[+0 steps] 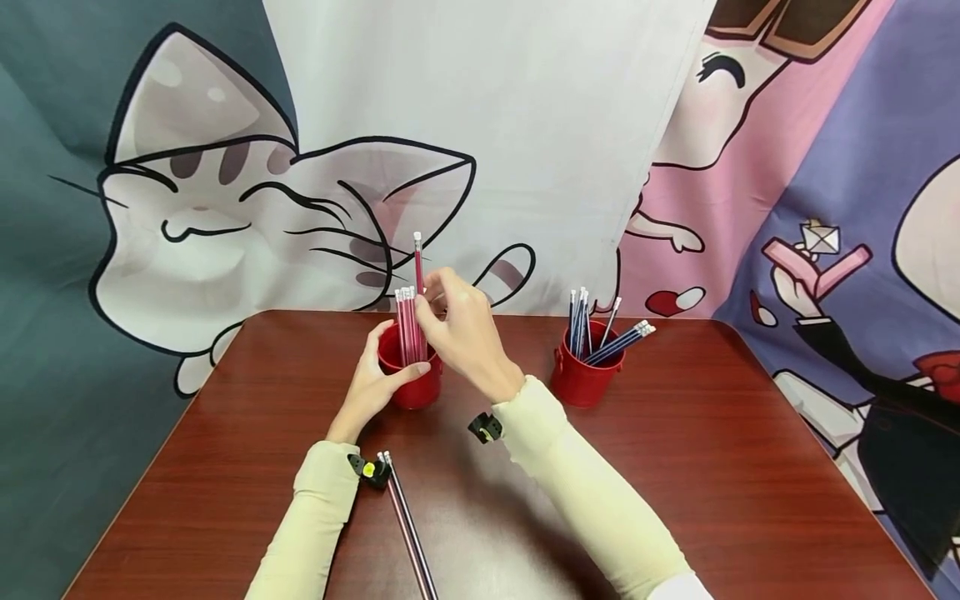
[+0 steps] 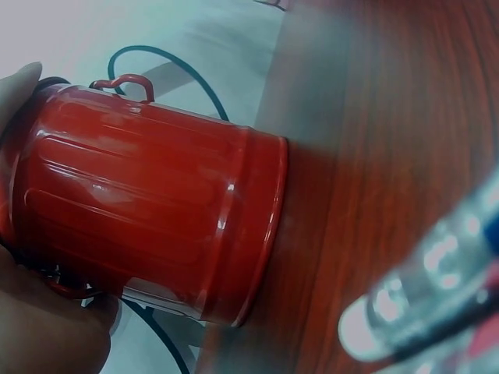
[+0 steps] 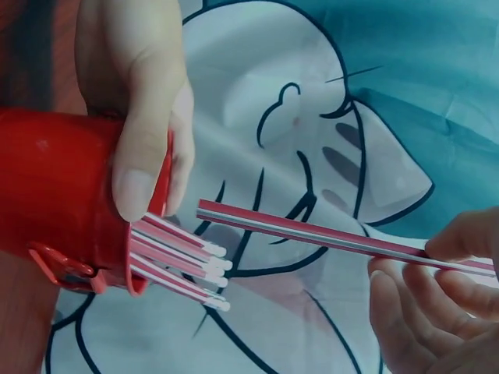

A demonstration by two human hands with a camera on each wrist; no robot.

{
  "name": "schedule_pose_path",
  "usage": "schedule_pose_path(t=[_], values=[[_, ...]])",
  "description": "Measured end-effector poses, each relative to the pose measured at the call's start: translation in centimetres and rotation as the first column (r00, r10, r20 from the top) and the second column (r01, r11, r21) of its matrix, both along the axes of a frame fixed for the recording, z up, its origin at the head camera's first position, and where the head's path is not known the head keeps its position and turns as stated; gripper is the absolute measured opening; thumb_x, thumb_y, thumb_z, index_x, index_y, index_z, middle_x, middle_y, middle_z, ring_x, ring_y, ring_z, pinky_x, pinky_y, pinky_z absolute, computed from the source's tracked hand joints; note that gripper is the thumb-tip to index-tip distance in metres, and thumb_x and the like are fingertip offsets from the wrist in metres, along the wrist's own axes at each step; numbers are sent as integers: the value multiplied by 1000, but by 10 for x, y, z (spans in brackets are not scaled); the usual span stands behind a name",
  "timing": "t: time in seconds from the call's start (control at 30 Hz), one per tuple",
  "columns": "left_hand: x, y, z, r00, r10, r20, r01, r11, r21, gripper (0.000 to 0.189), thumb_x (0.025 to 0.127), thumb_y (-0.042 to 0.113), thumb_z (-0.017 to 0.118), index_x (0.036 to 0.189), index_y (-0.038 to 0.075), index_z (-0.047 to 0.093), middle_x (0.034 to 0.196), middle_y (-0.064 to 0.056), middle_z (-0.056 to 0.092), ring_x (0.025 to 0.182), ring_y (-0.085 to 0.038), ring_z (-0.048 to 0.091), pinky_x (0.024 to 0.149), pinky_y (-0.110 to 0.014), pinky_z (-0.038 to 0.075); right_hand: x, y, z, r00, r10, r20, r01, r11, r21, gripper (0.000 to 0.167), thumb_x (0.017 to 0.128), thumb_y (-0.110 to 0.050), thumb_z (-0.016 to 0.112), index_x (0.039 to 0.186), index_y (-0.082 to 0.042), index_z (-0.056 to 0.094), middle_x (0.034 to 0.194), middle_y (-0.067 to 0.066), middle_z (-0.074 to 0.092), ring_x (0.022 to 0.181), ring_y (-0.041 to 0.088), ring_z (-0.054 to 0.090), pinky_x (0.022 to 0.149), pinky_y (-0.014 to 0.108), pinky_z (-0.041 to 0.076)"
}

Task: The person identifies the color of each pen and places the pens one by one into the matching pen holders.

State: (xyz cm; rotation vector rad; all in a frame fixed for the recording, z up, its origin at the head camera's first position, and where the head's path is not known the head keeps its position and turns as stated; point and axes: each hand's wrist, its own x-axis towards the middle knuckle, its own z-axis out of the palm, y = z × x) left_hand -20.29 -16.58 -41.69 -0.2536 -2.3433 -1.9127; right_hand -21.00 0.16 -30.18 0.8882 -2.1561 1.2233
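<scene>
My left hand holds a small red bucket at its rim, the thumb lying over the edge. Several red-and-silver striped pencils stand in it, white erasers up. Above the mouth, my right hand pinches another red striped pencil, which points eraser-up in the head view. Its lower end is just outside the bucket, apart from the pencils inside, as the right wrist view shows. In the left wrist view, the bucket's side fills much of the picture.
A second red bucket stands to the right, with blue striped pencils leaning in it. Near the left forearm, loose pencils lie on the brown table. A cartoon-printed cloth hangs behind the table.
</scene>
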Motion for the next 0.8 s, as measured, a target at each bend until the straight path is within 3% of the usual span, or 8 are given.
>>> schedule_pose_path(t=[0.13, 0.33, 0.63, 0.8], values=[[0, 0, 0, 1000, -3, 1, 3, 1000, 2, 84, 77, 23, 73, 142, 12, 20, 136, -13, 38, 123, -30, 36, 94, -48, 41, -7, -5, -8, 1000, -29, 11, 29, 1000, 3, 11, 87, -10, 54, 97, -5, 54, 85, 3, 61, 66, 8, 60, 62, 21, 51], [-2, 1, -2, 1000, -1, -13, 1, 1000, 4, 84, 76, 24, 73, 141, 13, 22, 135, -13, 39, 122, -30, 37, 93, -48, 42, -10, -6, -33, 994, -108, -14, 108, 989, 100, 13, 88, -13, 54, 99, -7, 55, 89, 2, 62, 72, 8, 58, 66, 18, 49], [-16, -5, -27, 999, 39, -32, -39, 999, -25, 85, 74, 29, 75, 141, 22, 23, 134, -3, 40, 122, -21, 37, 97, -47, 39, -7, -4, -73, 988, -140, 60, 130, 980, 151, 11, 86, -14, 56, 95, -8, 54, 85, 0, 61, 70, 9, 58, 65, 20, 48], [-18, -6, -31, 996, 47, -73, -48, 999, -20, 84, 74, 28, 75, 141, 21, 24, 134, -5, 41, 121, -23, 38, 97, -49, 38, -9, -2, -88, 977, -184, 107, 159, 965, 208, 12, 85, -17, 57, 95, -10, 55, 85, -2, 61, 72, 10, 58, 63, 23, 48]])
